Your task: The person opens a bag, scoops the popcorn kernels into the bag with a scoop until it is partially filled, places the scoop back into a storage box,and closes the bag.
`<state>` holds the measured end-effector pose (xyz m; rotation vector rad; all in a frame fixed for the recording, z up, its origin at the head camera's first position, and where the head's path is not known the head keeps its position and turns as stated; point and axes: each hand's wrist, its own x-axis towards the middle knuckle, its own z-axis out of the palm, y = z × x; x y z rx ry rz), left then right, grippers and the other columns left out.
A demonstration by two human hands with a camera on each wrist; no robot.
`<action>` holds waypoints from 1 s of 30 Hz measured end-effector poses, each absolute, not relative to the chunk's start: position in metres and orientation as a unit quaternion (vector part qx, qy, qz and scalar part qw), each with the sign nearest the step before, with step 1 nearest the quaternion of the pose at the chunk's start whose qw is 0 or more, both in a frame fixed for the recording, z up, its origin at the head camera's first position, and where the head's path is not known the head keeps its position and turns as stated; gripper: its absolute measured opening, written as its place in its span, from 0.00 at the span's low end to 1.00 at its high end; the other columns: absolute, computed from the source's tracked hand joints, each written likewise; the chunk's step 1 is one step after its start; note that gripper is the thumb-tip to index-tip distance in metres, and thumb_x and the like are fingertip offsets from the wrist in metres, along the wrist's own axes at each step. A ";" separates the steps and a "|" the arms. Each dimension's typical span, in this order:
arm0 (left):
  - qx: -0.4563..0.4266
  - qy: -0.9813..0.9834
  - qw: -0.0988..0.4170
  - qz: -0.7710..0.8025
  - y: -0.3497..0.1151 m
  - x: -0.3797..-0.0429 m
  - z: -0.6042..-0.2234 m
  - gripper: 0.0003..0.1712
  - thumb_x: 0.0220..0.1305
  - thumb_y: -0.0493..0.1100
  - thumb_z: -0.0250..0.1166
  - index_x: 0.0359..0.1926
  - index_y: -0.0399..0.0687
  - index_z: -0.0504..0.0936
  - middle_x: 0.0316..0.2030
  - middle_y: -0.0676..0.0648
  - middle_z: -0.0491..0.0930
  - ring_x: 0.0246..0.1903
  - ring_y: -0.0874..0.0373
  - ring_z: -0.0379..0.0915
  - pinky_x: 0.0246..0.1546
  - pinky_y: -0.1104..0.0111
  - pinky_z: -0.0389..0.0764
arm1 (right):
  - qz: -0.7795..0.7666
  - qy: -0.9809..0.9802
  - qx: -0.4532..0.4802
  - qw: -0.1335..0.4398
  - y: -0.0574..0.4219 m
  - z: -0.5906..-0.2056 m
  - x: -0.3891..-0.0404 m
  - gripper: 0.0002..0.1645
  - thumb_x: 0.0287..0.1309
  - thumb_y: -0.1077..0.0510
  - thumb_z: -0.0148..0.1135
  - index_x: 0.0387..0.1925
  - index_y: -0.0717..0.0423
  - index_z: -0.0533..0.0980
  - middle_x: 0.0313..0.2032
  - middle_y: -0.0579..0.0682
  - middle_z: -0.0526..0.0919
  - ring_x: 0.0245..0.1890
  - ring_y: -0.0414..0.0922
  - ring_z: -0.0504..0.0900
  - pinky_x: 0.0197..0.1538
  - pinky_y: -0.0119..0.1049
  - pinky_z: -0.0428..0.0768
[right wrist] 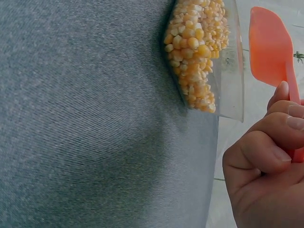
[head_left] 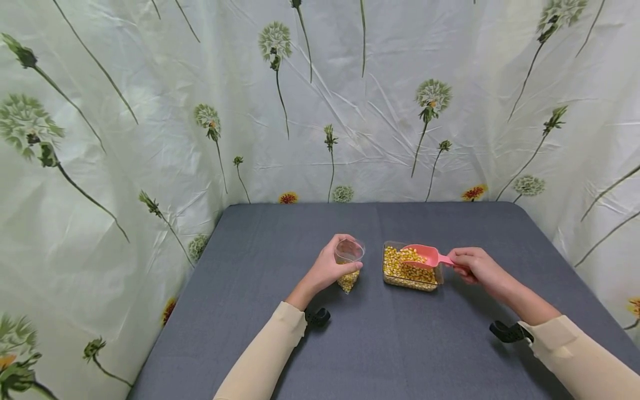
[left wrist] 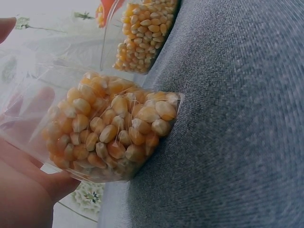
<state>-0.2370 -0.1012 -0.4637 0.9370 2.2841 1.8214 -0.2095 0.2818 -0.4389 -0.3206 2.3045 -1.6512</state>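
My left hand (head_left: 331, 265) grips a clear plastic bag (left wrist: 109, 126) near its wide, round open mouth, thumb on the near side. Yellow corn kernels fill the bag's lower part, and its bottom corner meets the tablecloth in the left wrist view. To the right, my right hand (head_left: 480, 269) holds a pink scoop (head_left: 429, 256) by its handle, fingers curled round it. Kernels show at the scoop's front, over a clear rectangular container (head_left: 440, 276) of corn. In the right wrist view the scoop's blade (right wrist: 270, 47) stands above the container's rim.
A dark grey cloth (head_left: 280, 239) covers the table. Behind and to the left hangs a pale curtain (head_left: 345, 100) printed with dandelions. A black band (head_left: 317, 318) sits at the left wrist, another black band (head_left: 507, 332) at the right.
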 end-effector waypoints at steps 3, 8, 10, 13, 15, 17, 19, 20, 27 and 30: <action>0.300 0.747 0.033 0.593 -0.100 -0.244 -0.475 0.29 0.64 0.39 0.71 0.62 0.41 0.69 0.52 0.39 0.79 0.52 0.45 0.77 0.54 0.52 0.75 | -0.573 0.799 -0.111 0.143 0.281 -0.436 -0.210 0.20 0.77 0.58 0.46 0.32 0.73 0.68 0.20 0.48 0.65 0.17 0.43 0.61 0.21 0.45 0.59; 0.299 0.742 0.026 0.599 -0.100 -0.251 -0.487 0.29 0.63 0.43 0.73 0.61 0.49 0.69 0.51 0.46 0.80 0.51 0.52 0.78 0.53 0.56 0.77 | -0.567 0.804 -0.107 0.142 0.280 -0.432 -0.211 0.18 0.77 0.59 0.46 0.30 0.67 0.70 0.20 0.47 0.65 0.17 0.41 0.61 0.20 0.45 0.58; 0.302 0.740 0.023 0.600 -0.100 -0.251 -0.488 0.29 0.63 0.44 0.73 0.60 0.51 0.69 0.51 0.47 0.80 0.51 0.53 0.78 0.52 0.56 0.77 | -0.564 0.807 -0.108 0.140 0.279 -0.429 -0.212 0.18 0.76 0.59 0.46 0.30 0.67 0.70 0.19 0.47 0.65 0.16 0.40 0.61 0.20 0.45 0.58; 0.304 0.741 0.018 0.599 -0.100 -0.250 -0.488 0.28 0.63 0.45 0.73 0.59 0.52 0.69 0.51 0.48 0.79 0.51 0.55 0.77 0.51 0.56 0.77 | -0.559 0.810 -0.111 0.138 0.277 -0.425 -0.214 0.18 0.76 0.59 0.46 0.30 0.67 0.69 0.19 0.47 0.65 0.16 0.41 0.60 0.21 0.47 0.57; 0.304 0.743 0.017 0.596 -0.099 -0.250 -0.488 0.28 0.64 0.44 0.72 0.60 0.52 0.69 0.51 0.48 0.79 0.51 0.55 0.77 0.52 0.56 0.77 | -0.559 0.810 -0.112 0.137 0.275 -0.421 -0.215 0.18 0.76 0.59 0.46 0.30 0.67 0.69 0.19 0.47 0.64 0.17 0.41 0.59 0.21 0.45 0.57; 0.303 0.745 0.019 0.594 -0.099 -0.248 -0.485 0.28 0.64 0.42 0.72 0.60 0.50 0.68 0.51 0.46 0.79 0.51 0.54 0.77 0.52 0.55 0.77 | -0.558 0.811 -0.113 0.136 0.273 -0.418 -0.217 0.18 0.76 0.59 0.46 0.30 0.66 0.69 0.19 0.47 0.64 0.17 0.41 0.59 0.20 0.42 0.58; 0.304 0.745 0.022 0.594 -0.099 -0.244 -0.479 0.28 0.65 0.38 0.70 0.60 0.46 0.68 0.52 0.43 0.79 0.51 0.52 0.77 0.53 0.54 0.76 | -0.556 0.812 -0.114 0.134 0.271 -0.415 -0.218 0.18 0.76 0.59 0.47 0.29 0.65 0.69 0.19 0.47 0.64 0.17 0.41 0.59 0.19 0.39 0.60; 0.305 0.744 0.024 0.594 -0.099 -0.241 -0.475 0.27 0.65 0.37 0.70 0.60 0.44 0.68 0.52 0.41 0.79 0.51 0.51 0.77 0.53 0.54 0.76 | -0.555 0.813 -0.115 0.133 0.270 -0.414 -0.219 0.18 0.76 0.59 0.47 0.29 0.65 0.69 0.19 0.47 0.64 0.16 0.41 0.59 0.19 0.38 0.60; 0.318 0.743 0.026 0.588 -0.100 -0.234 -0.462 0.27 0.65 0.35 0.69 0.60 0.37 0.67 0.51 0.38 0.79 0.51 0.48 0.77 0.51 0.58 0.77 | -0.550 0.816 -0.124 0.128 0.263 -0.405 -0.224 0.18 0.76 0.59 0.47 0.29 0.65 0.71 0.18 0.47 0.63 0.16 0.40 0.58 0.19 0.38 0.59; 0.310 0.745 0.022 0.590 -0.099 -0.241 -0.472 0.27 0.65 0.36 0.69 0.61 0.40 0.68 0.52 0.39 0.79 0.51 0.48 0.77 0.51 0.58 0.77 | -0.550 0.815 -0.130 0.125 0.259 -0.403 -0.226 0.18 0.76 0.59 0.47 0.28 0.64 0.71 0.17 0.46 0.63 0.15 0.40 0.58 0.19 0.38 0.59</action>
